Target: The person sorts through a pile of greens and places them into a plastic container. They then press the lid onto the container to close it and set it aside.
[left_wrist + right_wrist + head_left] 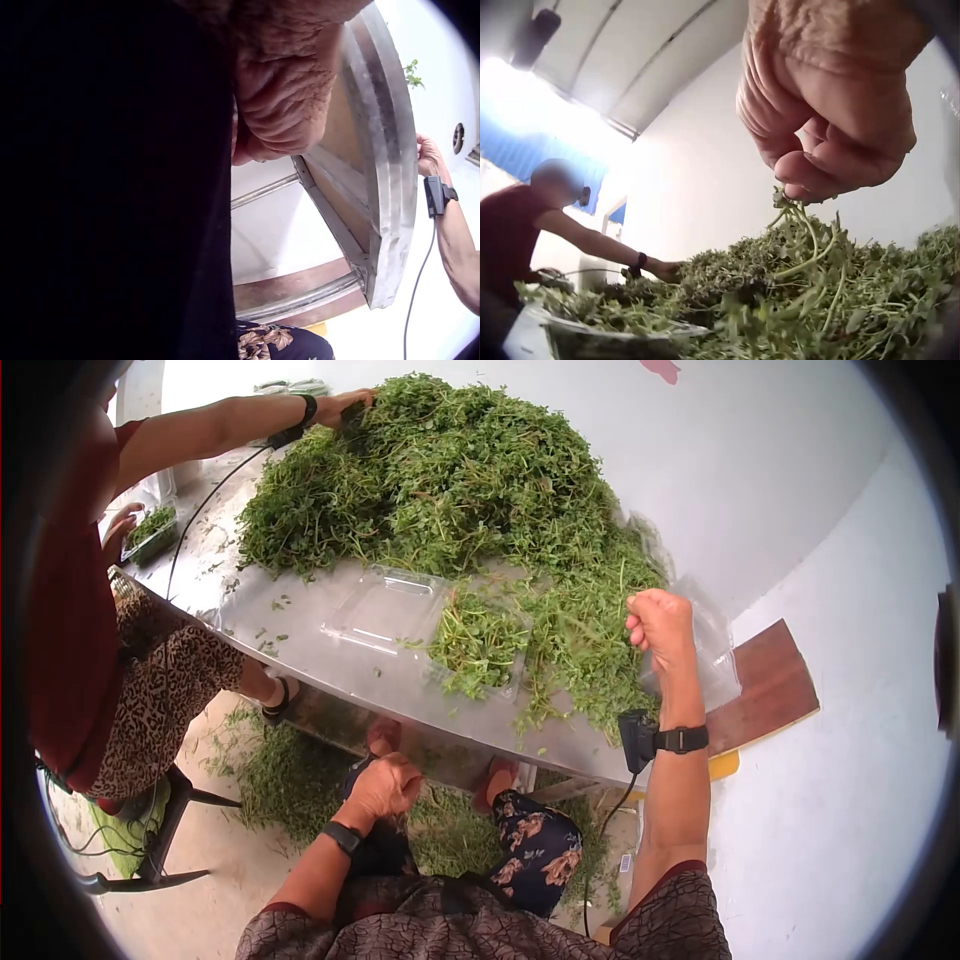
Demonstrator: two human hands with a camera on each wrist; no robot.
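A silver metal surface [290, 622] with a curved edge stands against a pale wall [840, 490], and a large heap of leafy green stems [470, 470] spreads over much of it. Toward its near edge sits a clear plastic tray [517, 682] filled with greens, with a clear plastic lid [385, 605] just beside it. A reddish-brown wooden board [765, 685] lies past the right end, and more loose greens [310, 785] lie on the floor under the surface (some near the wearer's feet). At the far left, a person in a dark red top [75, 630] reaches one arm to the heap.

The right hand [662, 622] is over the right side of the greens, its thumb and fingertips together, clamped on a few thin green stems [810, 232] just above the heap. The left hand [385, 788] is below the surface's near edge, fingers curled in together, with nothing showing in them.
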